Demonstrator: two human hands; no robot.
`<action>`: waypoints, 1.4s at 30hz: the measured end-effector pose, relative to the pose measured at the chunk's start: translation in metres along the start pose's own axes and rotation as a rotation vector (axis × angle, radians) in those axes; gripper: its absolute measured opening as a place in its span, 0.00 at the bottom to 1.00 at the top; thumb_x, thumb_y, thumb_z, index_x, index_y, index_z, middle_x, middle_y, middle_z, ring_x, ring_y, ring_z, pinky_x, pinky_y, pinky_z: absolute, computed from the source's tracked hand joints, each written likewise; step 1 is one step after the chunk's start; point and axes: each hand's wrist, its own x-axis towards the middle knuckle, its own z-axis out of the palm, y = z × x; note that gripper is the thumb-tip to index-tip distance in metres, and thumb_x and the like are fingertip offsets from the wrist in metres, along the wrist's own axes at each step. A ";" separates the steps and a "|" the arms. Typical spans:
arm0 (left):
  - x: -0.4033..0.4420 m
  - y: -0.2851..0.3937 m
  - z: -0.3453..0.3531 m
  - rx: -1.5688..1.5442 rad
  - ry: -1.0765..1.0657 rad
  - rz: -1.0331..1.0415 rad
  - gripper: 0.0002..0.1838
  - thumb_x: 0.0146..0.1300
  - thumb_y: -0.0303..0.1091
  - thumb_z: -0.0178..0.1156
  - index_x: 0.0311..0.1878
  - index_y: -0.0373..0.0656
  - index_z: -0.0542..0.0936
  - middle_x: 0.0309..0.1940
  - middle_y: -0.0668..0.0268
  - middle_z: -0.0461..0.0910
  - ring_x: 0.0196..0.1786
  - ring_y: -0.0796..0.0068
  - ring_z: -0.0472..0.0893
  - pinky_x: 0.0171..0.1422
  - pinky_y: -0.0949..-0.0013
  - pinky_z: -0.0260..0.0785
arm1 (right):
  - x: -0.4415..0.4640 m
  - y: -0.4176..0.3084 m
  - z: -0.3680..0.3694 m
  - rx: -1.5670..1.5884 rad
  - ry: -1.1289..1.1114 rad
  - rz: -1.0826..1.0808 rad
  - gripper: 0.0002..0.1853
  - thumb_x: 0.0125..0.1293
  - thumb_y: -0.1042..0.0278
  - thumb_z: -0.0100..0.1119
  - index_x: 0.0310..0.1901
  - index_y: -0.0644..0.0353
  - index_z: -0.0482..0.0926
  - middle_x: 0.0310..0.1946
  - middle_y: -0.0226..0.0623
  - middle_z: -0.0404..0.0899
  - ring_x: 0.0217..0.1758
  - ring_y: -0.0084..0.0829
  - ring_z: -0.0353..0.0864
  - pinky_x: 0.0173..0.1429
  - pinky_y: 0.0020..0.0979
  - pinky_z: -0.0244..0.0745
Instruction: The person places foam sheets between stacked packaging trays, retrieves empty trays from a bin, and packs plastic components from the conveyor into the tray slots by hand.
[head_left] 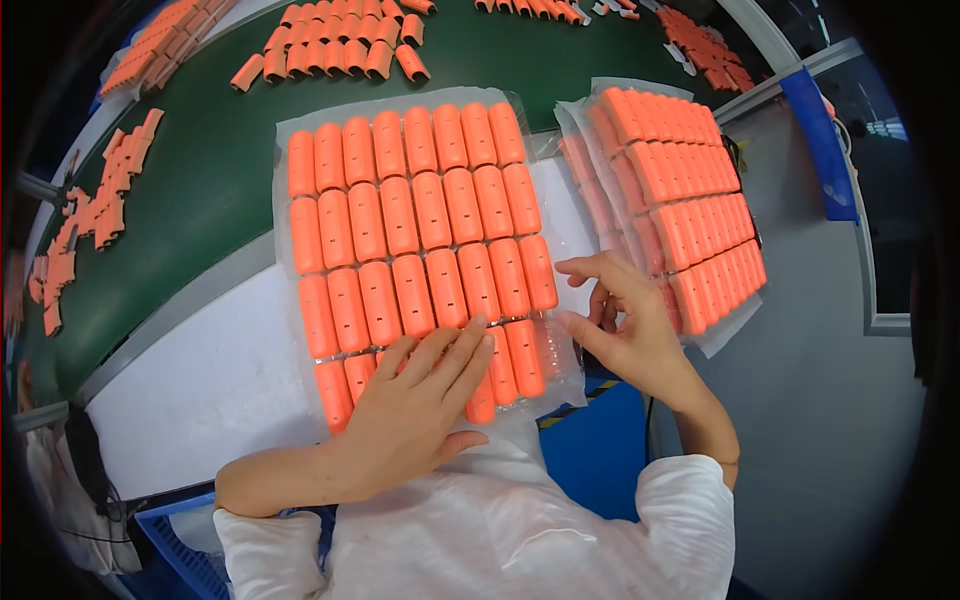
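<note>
Rows of orange plastic shells (pixel 432 208) lie in a clear tray on a white sheet, right in front of me. My left hand (pixel 420 385) rests flat on the lower rows, fingers stretched out and covering several shells. To the right of the tray, my right hand (pixel 625 325) hovers near its edge, thumb and index finger apart, with nothing between them; its other fingers are curled. Beyond that hand stands a stack of similar filled trays (pixel 690 200) with sheets between them.
A green surface (pixel 200 190) carries more orange shells (pixel 330 45) at the back and loose groups (pixel 125 165) at the left. The white table (pixel 190 400) runs under the tray. A blue crate (pixel 185 545) is at the lower left, a blue object (pixel 595 450) below the right hand.
</note>
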 end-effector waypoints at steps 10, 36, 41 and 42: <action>-0.005 -0.038 0.002 0.080 -0.076 0.137 0.43 0.67 0.63 0.51 0.77 0.46 0.59 0.80 0.60 0.51 0.81 0.59 0.50 0.81 0.41 0.41 | 0.072 -0.031 0.010 0.047 0.127 -0.211 0.20 0.57 0.75 0.68 0.53 0.61 0.79 0.40 0.35 0.75 0.28 0.22 0.69 0.31 0.25 0.66; -0.080 -0.070 0.071 -1.418 0.587 -0.679 0.45 0.71 0.45 0.49 0.80 0.38 0.36 0.81 0.55 0.39 0.82 0.61 0.44 0.82 0.59 0.40 | 0.140 -0.051 0.004 -0.624 -0.033 -0.373 0.32 0.63 0.63 0.58 0.68 0.59 0.59 0.24 0.51 0.78 0.28 0.54 0.80 0.34 0.49 0.71; -0.072 -0.066 0.077 -1.501 0.665 -0.710 0.44 0.75 0.51 0.46 0.80 0.40 0.37 0.80 0.56 0.41 0.81 0.62 0.47 0.81 0.58 0.44 | 0.003 -0.026 0.021 -0.595 -0.039 0.008 0.23 0.63 0.66 0.60 0.53 0.67 0.63 0.23 0.52 0.78 0.23 0.55 0.78 0.24 0.50 0.69; -0.070 -0.064 0.073 -1.488 0.662 -0.701 0.43 0.75 0.51 0.46 0.80 0.40 0.37 0.81 0.56 0.41 0.81 0.62 0.47 0.82 0.58 0.44 | -0.011 -0.017 0.026 -0.630 0.002 0.019 0.22 0.63 0.64 0.61 0.51 0.66 0.63 0.23 0.51 0.78 0.23 0.55 0.79 0.24 0.50 0.69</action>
